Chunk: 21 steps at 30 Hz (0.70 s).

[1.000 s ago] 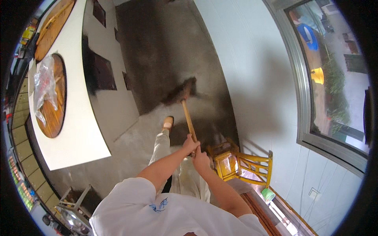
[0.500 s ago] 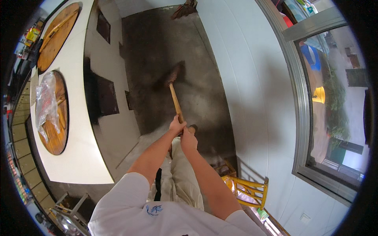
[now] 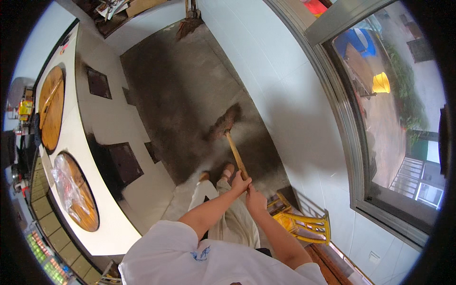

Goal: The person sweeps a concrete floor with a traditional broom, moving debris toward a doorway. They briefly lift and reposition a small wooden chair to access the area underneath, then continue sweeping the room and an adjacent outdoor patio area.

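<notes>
Both of my hands are wrapped round the wooden handle of a broom (image 3: 236,154). My left hand (image 3: 240,182) grips it a little farther along, and my right hand (image 3: 256,199) closes round the end nearest me. The brown bristle head (image 3: 225,124) is on the dark grey floor (image 3: 175,99) ahead of my feet, blurred at its edges. Fingers are partly hidden behind the handle and each other.
On the left runs a white-topped stove counter (image 3: 107,232) with two round wooden lids (image 3: 51,107). A white wall (image 3: 308,137) with a window bounds the right. A yellow bamboo chair (image 3: 304,225) stands near my right arm. Another broom (image 3: 189,27) leans in the far corner.
The view has turned and shifted. The broom head now lies farther right beside the wall and is angled differently; both hands have moved right and down in view, still gripping the handle.
</notes>
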Tool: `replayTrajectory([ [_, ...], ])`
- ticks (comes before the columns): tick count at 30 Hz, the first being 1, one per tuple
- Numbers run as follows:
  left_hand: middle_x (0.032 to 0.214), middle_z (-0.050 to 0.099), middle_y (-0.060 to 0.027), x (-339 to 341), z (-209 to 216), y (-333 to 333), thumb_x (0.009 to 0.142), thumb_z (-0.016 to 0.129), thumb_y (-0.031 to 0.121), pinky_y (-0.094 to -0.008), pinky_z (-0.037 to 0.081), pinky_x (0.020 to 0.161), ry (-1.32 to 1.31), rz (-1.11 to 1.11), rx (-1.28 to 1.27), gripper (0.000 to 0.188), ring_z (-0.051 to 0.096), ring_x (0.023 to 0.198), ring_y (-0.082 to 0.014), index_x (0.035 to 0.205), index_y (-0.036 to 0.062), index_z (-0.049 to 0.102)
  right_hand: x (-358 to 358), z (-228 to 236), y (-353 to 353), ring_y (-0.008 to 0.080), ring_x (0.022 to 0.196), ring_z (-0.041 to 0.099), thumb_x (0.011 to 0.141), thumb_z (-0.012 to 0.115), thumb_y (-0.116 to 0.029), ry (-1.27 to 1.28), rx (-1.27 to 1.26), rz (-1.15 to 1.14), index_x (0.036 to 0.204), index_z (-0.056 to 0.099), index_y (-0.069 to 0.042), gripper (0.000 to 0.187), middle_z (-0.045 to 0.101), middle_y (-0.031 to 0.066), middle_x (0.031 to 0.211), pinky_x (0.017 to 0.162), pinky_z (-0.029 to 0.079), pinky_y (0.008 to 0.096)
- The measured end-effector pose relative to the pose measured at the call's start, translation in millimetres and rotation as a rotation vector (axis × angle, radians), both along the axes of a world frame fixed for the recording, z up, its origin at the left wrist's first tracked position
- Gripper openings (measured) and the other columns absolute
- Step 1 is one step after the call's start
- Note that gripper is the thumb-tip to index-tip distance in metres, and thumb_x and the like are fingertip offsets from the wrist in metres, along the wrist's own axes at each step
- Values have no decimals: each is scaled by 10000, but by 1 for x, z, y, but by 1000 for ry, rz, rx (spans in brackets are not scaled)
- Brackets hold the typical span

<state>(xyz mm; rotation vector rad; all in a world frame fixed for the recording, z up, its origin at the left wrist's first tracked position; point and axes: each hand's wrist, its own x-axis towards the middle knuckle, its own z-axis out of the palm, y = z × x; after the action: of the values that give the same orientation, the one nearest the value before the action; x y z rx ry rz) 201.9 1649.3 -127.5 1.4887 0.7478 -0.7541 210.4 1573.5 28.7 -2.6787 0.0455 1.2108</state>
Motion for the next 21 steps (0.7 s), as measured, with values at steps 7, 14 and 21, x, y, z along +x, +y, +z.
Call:
replayTrajectory([
  [7,1206,490,-214,141,23,108,755,602,340,-375,415,870,-126,-46,167,762,509,1080,-319,1338,1,249,107,-24,87,374,746,574,812,522,-183,-223,150,-41,1247,395,-135,456,557,226,893,652,481,440],
  [14,1163,532,-201,318,-45,254,744,588,351,-401,436,848,-50,-62,348,752,551,1025,-309,1356,55,268,268,-107,224,367,784,586,781,557,-145,-331,269,6,1239,386,-117,490,557,230,932,669,489,425],
  [21,1086,575,-196,358,-90,277,729,590,347,-398,464,796,-104,-187,473,767,580,952,-324,1358,55,263,319,-140,253,375,764,592,804,510,-99,-269,209,81,1269,354,-86,490,565,235,897,678,488,429],
])
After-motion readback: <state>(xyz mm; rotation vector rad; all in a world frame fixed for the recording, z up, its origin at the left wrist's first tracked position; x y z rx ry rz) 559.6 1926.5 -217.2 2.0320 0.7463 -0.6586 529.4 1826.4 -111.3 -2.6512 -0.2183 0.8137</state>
